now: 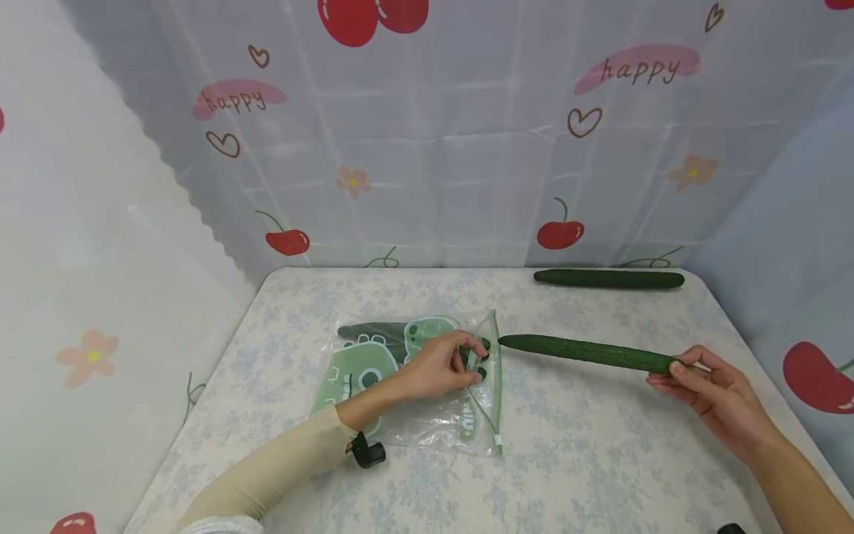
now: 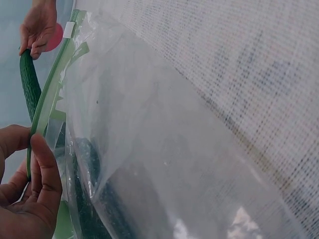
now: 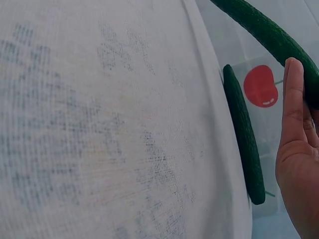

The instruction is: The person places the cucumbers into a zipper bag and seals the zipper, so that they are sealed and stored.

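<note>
My right hand (image 1: 723, 393) grips a long green cucumber (image 1: 587, 352) near its right end. Its far tip points left, right at the mouth of a clear zip bag (image 1: 427, 434) with green cartoon prints. Inside the bag, cucumbers (image 2: 87, 199) show through the plastic, their ends near the opening. My left hand (image 1: 437, 367) lies over the bag and pinches the edge of its mouth between thumb and fingers, as the left wrist view shows. A white slider (image 1: 497, 440) sits at the near end of the green zip strip.
Another cucumber (image 1: 608, 279) lies along the table's back edge at the right. The table has a pale floral cloth (image 1: 567, 460). Curtains (image 1: 440, 148) printed with cherries and hearts stand behind the table and at both sides.
</note>
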{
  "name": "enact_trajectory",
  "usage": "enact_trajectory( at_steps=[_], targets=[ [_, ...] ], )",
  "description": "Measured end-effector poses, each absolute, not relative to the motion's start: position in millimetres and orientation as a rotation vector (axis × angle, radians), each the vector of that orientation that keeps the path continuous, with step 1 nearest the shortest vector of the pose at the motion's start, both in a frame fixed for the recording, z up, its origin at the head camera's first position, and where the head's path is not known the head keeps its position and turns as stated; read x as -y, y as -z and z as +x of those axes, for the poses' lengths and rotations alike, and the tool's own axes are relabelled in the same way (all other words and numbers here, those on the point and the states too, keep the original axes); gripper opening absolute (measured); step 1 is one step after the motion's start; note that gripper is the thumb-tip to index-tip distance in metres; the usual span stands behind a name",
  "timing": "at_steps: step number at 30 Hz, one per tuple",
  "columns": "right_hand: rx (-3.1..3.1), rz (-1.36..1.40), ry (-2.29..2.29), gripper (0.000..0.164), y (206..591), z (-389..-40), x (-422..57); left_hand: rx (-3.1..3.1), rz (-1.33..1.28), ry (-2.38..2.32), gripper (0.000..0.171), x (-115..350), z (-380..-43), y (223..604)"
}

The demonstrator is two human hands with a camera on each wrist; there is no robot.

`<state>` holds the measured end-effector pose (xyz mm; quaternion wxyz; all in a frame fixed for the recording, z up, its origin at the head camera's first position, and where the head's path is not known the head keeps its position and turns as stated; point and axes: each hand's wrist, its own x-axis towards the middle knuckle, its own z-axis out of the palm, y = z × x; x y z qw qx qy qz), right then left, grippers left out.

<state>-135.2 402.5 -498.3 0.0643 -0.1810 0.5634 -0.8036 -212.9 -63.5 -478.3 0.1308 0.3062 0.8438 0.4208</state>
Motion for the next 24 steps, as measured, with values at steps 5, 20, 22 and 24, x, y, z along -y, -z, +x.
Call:
enact_trajectory(
  at_steps=[5,20,22,24],
  targets=[
    [-1.705,-0.581,2.369,0.038,496.2,-133.8,-395.4,-2.443,0.893,-1.226,0.036,62.9,-213.1,476.7],
    [-1.679,-0.567,2.221,0.034,509.0,-134.2,-360.8,-2.408,0.904,-1.305,0.037,67.1,-208.8,471.9],
    [-1.695,-0.551,2.200,0.032,510.1,-135.5,-353.9,-2.396,0.885,-1.340,0.039,68.6,-208.7,469.4],
    [-1.699,-0.546,2.182,0.030,511.6,-137.2,-346.5,-2.392,0.867,-1.362,0.040,69.8,-208.6,466.9]
  ],
)
